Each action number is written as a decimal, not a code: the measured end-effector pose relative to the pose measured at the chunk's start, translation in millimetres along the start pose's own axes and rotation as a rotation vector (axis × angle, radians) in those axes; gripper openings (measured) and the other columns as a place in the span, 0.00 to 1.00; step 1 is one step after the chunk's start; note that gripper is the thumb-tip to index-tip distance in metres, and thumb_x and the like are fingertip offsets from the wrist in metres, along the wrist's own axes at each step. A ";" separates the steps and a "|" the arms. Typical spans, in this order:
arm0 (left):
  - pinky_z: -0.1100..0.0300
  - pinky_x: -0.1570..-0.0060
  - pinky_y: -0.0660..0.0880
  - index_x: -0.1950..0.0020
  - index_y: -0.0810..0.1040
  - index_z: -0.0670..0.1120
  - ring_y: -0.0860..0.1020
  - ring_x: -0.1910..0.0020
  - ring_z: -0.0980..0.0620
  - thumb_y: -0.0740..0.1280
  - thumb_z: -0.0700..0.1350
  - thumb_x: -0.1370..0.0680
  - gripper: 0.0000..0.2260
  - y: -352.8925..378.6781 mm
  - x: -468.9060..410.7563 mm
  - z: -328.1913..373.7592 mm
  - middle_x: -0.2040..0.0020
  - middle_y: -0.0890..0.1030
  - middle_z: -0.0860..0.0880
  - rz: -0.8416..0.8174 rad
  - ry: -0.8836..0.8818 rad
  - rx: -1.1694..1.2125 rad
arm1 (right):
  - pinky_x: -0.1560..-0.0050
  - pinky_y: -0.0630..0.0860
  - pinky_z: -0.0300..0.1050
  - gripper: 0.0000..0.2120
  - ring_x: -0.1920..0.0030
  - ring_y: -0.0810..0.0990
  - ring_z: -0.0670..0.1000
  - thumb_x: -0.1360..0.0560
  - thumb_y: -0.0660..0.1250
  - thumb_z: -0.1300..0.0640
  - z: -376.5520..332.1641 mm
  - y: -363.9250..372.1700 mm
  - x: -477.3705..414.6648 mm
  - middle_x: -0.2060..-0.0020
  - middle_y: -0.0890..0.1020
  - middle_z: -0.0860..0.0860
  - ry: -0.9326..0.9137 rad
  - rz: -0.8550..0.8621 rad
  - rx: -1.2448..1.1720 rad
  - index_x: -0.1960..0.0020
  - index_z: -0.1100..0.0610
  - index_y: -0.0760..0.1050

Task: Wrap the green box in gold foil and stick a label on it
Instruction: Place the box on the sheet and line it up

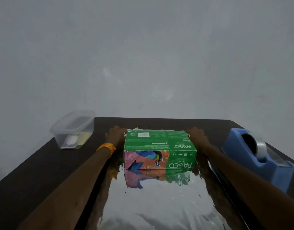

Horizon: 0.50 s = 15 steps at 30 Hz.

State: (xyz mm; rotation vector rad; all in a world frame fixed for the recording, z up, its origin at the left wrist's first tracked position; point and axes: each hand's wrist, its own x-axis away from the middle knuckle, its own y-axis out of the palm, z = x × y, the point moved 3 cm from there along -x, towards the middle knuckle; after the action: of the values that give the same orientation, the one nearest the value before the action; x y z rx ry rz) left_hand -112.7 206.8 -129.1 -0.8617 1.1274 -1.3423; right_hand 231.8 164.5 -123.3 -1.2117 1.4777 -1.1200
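The green tissue box (159,143), with a colourful bird print on its near side, lies on a shiny foil sheet (159,205) spread over the dark table (43,171). My left hand (115,135) is at the box's far left corner and my right hand (197,135) at its far right corner. Each hand pinches the foil's far edge, and a strip of that edge shows along the back of the box top. Most of my fingers are hidden behind the box and the hands.
A clear lidded plastic container (73,130) holding small white and yellow papers stands at the table's far left corner. A blue tape dispenser (257,156) with a roll of tape sits at the right edge. A plain wall lies behind the table.
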 end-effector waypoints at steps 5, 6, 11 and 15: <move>0.48 0.46 0.76 0.59 0.78 0.50 0.80 0.50 0.41 0.65 0.54 0.32 0.10 -2.4 -2.6 0.0 0.51 0.83 0.41 0.061 0.024 0.387 | 0.56 0.72 0.47 0.12 0.55 0.81 0.60 0.27 0.67 0.50 -5.5 -8.5 8.3 0.63 0.79 0.53 -0.077 0.144 -0.284 0.67 0.51 0.72; 0.51 0.51 0.76 0.61 0.76 0.48 0.80 0.54 0.43 0.65 0.52 0.32 0.08 -6.1 3.1 3.3 0.55 0.83 0.41 0.100 0.029 0.472 | 0.58 0.71 0.46 0.10 0.56 0.81 0.58 0.26 0.70 0.56 -5.6 -10.2 10.0 0.63 0.79 0.52 -0.076 0.174 -0.351 0.65 0.52 0.73; 0.59 0.69 0.69 0.59 0.71 0.45 0.73 0.64 0.47 0.69 0.34 0.25 0.11 -22.8 20.0 9.0 0.63 0.76 0.44 0.149 -0.053 0.862 | 0.70 0.70 0.39 0.09 0.66 0.76 0.49 0.29 0.71 0.67 -9.5 -30.6 25.0 0.62 0.79 0.52 0.034 0.270 -0.752 0.54 0.58 0.74; 0.58 0.67 0.74 0.45 0.71 0.42 0.76 0.58 0.47 0.67 0.26 0.28 0.16 -41.3 37.3 14.3 0.54 0.76 0.43 0.208 -0.102 1.110 | 0.70 0.73 0.42 0.20 0.67 0.76 0.52 0.33 0.72 0.73 -12.1 -43.7 43.2 0.58 0.79 0.54 0.049 0.267 -1.068 0.46 0.59 0.71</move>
State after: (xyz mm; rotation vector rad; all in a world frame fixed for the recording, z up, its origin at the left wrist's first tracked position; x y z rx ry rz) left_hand -115.0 164.6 -90.2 0.0122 0.2479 -1.4430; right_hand 222.5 118.1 -82.2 -1.5785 2.2957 -0.1054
